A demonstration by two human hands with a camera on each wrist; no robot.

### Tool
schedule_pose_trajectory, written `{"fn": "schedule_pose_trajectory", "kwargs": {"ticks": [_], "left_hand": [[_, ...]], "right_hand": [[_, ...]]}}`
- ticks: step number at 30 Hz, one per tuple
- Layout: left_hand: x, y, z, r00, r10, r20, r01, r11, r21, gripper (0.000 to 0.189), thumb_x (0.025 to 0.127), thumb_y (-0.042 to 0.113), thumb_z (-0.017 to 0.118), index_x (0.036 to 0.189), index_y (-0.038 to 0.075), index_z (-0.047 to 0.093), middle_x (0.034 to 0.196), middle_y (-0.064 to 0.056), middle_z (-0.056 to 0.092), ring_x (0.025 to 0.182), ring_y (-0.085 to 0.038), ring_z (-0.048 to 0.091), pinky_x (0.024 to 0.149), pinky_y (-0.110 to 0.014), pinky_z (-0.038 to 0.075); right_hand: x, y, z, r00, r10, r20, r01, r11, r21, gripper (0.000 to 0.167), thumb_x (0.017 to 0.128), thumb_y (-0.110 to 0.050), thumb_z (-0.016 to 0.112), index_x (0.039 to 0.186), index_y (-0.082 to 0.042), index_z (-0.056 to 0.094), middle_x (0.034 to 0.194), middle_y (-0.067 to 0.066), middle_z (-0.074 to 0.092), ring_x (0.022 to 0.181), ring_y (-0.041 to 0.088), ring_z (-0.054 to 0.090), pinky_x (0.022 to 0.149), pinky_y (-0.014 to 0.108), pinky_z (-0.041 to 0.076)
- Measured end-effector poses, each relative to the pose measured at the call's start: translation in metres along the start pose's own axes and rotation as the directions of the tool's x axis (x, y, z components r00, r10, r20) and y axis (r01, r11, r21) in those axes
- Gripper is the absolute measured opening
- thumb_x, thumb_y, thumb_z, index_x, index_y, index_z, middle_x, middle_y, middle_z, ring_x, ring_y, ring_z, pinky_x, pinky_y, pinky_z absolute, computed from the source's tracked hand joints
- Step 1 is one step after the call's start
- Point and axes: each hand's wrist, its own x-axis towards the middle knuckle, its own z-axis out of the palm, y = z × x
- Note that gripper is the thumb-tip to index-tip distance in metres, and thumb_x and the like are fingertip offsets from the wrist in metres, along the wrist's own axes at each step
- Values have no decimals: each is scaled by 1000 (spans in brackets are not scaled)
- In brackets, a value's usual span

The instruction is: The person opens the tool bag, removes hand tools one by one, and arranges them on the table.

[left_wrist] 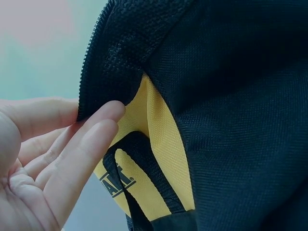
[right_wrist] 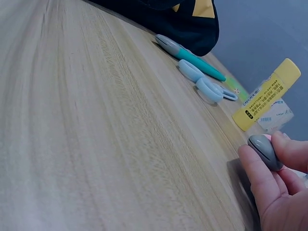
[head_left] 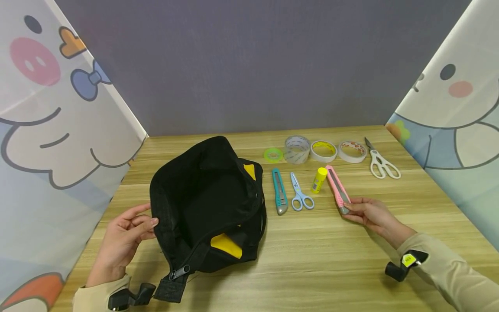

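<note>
A black bag (head_left: 210, 195) with yellow patches lies with its mouth wide, and its dark inside faces the head camera. My left hand (head_left: 126, 238) pinches the zippered rim at the bag's left side; in the left wrist view, thumb and fingers hold the zipper edge (left_wrist: 89, 72). On the right, my right hand (head_left: 372, 216) pinches the grey end of a pink utility knife (head_left: 337, 188). That grey end (right_wrist: 264, 151) shows between thumb and fingers in the right wrist view. Beside the knife stands a yellow glue stick (head_left: 319, 180).
Between bag and glue stick lie a teal utility knife (head_left: 279, 190) and blue scissors (head_left: 299, 193). Behind them sit green tape (head_left: 273, 148), clear tape (head_left: 293, 158) and two more rolls, one yellow-cored (head_left: 323, 160), one white (head_left: 352, 159). White-handled scissors (head_left: 382, 166) lie far right.
</note>
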Motion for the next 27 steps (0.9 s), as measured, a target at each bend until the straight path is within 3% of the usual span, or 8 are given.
{"fn": "schedule_pose_trajectory", "kwargs": {"ticks": [4, 17, 27], "left_hand": [[-1, 0, 0, 1000, 0, -1, 0, 1000, 0, 48, 95, -21, 47, 126, 9, 68, 94, -7, 75, 76, -14, 70, 65, -26, 62], [1, 0, 1, 1000, 1, -16, -1, 1000, 25, 46, 95, -20, 49, 124, 10, 69, 92, -6, 75, 74, -14, 71, 64, -26, 61], [1, -1, 0, 1000, 11, 3, -11, 1000, 15, 47, 95, -22, 47, 125, 8, 69, 93, -7, 75, 75, -14, 71, 64, -27, 62]], "right_hand": [[0, -1, 1, 1000, 11, -5, -11, 1000, -18, 9, 96, 7, 59, 104, 4, 55, 92, 11, 65, 83, 18, 71, 81, 30, 61], [2, -3, 5, 999, 30, -40, -33, 997, -75, 43, 98, 5, 58, 129, 21, 32, 89, 8, 66, 81, 15, 71, 80, 29, 61], [3, -7, 2, 997, 53, -64, -62, 987, -150, 39, 97, 2, 62, 126, 17, 41, 87, 6, 69, 78, 15, 72, 76, 27, 61]]}}
